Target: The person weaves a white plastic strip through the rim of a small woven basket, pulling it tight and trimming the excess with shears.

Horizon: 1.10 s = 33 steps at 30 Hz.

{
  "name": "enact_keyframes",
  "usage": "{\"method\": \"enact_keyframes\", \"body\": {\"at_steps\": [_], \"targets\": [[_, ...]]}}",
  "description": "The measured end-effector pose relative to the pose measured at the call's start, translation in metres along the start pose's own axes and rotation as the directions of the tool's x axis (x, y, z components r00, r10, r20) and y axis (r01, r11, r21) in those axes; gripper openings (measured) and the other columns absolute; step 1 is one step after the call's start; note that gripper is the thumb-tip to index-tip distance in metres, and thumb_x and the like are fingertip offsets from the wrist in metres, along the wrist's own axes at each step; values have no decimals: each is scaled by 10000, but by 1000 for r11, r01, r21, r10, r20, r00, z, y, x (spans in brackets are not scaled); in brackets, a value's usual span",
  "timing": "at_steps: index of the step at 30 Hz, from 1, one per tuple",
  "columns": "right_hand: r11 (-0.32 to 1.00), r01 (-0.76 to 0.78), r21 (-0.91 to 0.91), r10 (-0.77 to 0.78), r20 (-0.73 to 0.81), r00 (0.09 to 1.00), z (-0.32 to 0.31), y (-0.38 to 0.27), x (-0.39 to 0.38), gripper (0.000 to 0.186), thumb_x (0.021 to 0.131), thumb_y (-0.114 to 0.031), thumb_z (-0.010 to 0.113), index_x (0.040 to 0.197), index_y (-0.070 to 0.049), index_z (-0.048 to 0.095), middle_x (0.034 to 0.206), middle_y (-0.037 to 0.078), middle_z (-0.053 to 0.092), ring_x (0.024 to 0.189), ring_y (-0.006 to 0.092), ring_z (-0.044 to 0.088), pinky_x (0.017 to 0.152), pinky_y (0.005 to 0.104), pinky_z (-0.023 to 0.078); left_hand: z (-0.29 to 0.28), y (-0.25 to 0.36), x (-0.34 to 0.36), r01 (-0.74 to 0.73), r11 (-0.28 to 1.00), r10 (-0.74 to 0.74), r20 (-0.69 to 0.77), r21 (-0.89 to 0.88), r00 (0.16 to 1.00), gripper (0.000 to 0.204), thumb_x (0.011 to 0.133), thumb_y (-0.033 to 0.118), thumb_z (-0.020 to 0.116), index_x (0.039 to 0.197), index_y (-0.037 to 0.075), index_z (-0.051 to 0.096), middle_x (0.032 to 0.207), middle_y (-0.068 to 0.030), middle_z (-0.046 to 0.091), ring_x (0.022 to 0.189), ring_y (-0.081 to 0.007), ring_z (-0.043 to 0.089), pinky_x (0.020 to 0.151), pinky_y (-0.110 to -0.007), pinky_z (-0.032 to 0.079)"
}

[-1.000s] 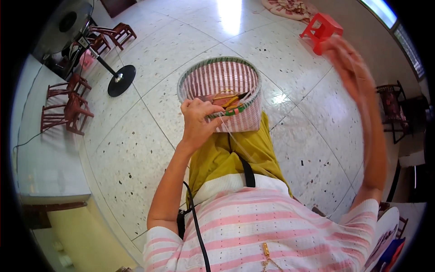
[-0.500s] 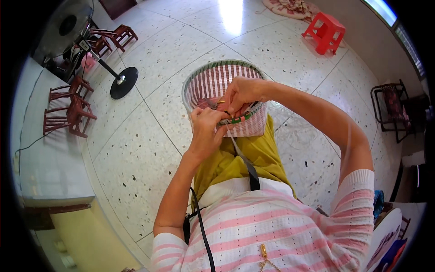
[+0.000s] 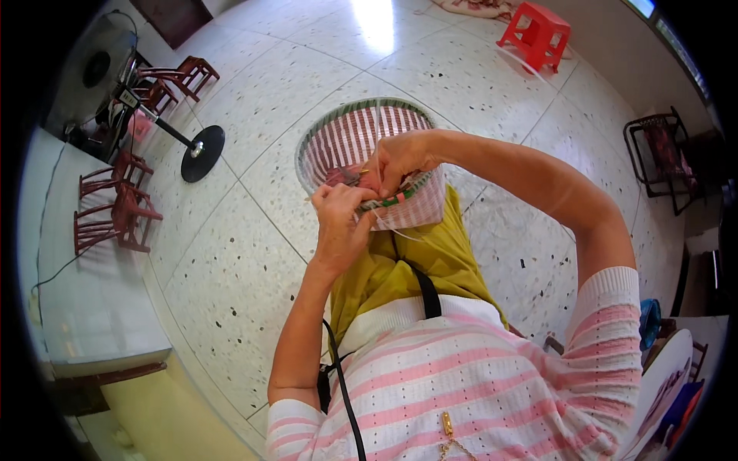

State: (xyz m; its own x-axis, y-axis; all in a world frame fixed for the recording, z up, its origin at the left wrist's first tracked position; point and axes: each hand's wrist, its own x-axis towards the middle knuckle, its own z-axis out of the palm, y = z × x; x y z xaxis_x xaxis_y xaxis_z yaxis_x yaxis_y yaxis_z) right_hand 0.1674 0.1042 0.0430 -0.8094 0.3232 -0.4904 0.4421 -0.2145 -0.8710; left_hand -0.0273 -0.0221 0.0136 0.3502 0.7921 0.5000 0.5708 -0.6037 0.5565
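Note:
A round woven basket in pink and white, with green along its rim, rests on my lap against mustard-coloured trousers. My left hand is closed on the near rim, thumb on the outside. Beside it, my right hand reaches over the rim with its fingers pinched together. A thin white strip runs up from those fingertips, which appear to grip it. Another white strand curves out below the rim. Some pinkish material lies inside the basket, partly hidden by my hands.
A standing fan and several small wooden chairs are at the left. At the far right stands a red plastic stool, a white strand arching before it. A dark-framed folding chair leans by the right wall. Speckled tiles cover the floor.
The white strip now rises above my right hand, where none showed before. My right hand has stayed at the rim, its fingers more bunched. The whole view has shifted slightly.

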Motion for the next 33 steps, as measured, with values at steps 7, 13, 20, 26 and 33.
{"method": "enact_keyframes", "body": {"at_steps": [7, 13, 20, 26, 33], "targets": [[1000, -13, 10, 12, 94, 996, -4, 0, -4, 68, 854, 2, 720, 869, 66, 735, 889, 77, 716, 772, 125, 655, 678, 280, 542, 3, -4, 1, 13, 1000, -12, -51, 15, 999, 312, 737, 232, 860, 948, 75, 693, 860, -19, 685, 854, -220, 579, 918, -367, 349], [772, 74, -632, -130, -42, 991, 19, -19, -25, 86, 890, -93, 715, 891, -27, 771, 779, 84, 724, 662, 180, 646, 602, 326, 489, 4, -1, -2, 20, 997, -13, -94, 75, 995, 311, 734, 235, 861, 943, 82, 688, 903, -16, 691, 857, -228, 586, 917, -371, 346], [210, -15, -977, -928, -204, 313, 89, 39, -68, 102, 743, -122, 722, 839, -88, 712, 1009, 46, 652, 1033, 253, 576, 847, 379, 420, 4, 0, 6, 23, 999, -21, -60, 33, 998, 301, 754, 226, 846, 971, 91, 687, 940, -18, 695, 901, -226, 604, 932, -380, 335], [-48, -191, -980, -980, 9, 200, 93, 70, -38, 188, 735, -150, 666, 918, -138, 708, 1026, 18, 636, 1115, 224, 554, 950, 411, 339, 6, -3, 10, -22, 999, 25, -109, 28, 994, 234, 777, 218, 797, 958, 114, 690, 907, -10, 679, 882, -216, 587, 895, -397, 325], [-40, -54, -998, -978, 28, 208, 104, 69, -36, 219, 785, -142, 681, 999, -101, 652, 1055, 62, 648, 1123, 236, 574, 936, 427, 374, -4, -8, 7, 6, 1000, -6, 39, -9, 999, 213, 850, 178, 759, 1034, 93, 694, 977, -13, 692, 945, -194, 618, 978, -373, 312]]}}
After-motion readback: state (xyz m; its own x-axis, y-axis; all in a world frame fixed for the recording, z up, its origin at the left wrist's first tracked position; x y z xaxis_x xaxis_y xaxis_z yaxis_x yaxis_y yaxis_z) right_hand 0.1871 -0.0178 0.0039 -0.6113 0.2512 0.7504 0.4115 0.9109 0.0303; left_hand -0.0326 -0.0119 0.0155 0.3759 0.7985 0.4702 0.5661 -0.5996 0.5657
